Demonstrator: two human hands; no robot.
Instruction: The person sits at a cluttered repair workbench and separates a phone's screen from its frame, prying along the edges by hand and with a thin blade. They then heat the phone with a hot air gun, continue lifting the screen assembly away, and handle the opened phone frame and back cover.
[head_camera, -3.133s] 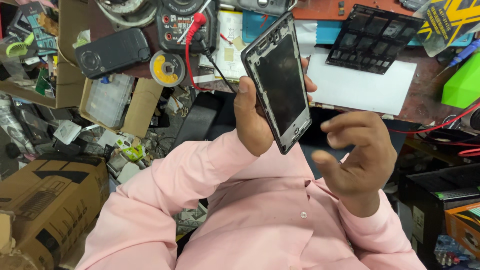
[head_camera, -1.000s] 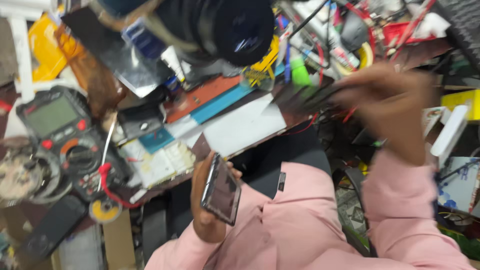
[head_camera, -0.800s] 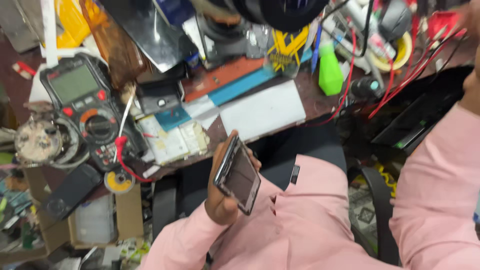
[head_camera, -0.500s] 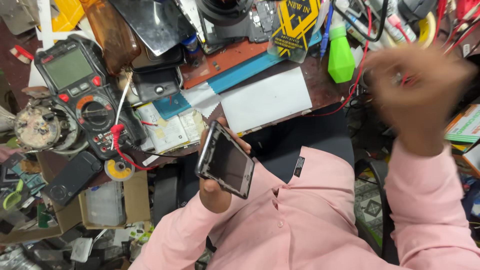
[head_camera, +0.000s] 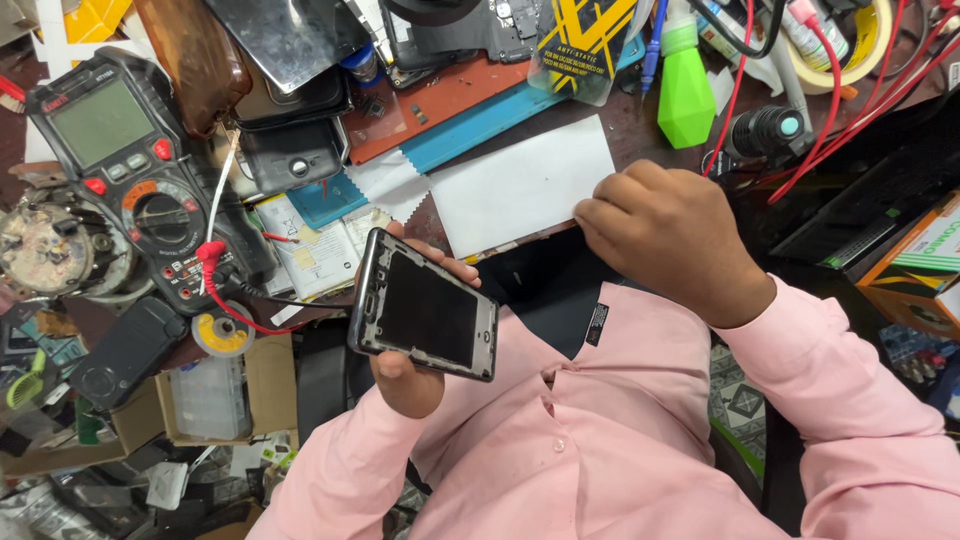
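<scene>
My left hand (head_camera: 410, 372) grips a black opened phone body (head_camera: 425, 318) and holds it flat in front of my chest, inner side up. My right hand (head_camera: 668, 238) rests with its fingers curled at the near edge of a white sheet (head_camera: 522, 183) on the bench. Whether those fingers pinch anything small is hidden. Both arms wear pink sleeves.
A black multimeter (head_camera: 130, 172) with a red lead (head_camera: 212, 252) lies at the left. A green squeeze bottle (head_camera: 685, 88), red wires (head_camera: 830, 120) and a tape roll (head_camera: 865, 45) crowd the back right. A red and blue mat (head_camera: 450, 110), phone parts (head_camera: 295, 155) and cardboard boxes (head_camera: 920, 265) surround the bench.
My right hand has come down from the back of the bench to the white sheet's edge. My left hand has lowered the phone body and tilted it flatter.
</scene>
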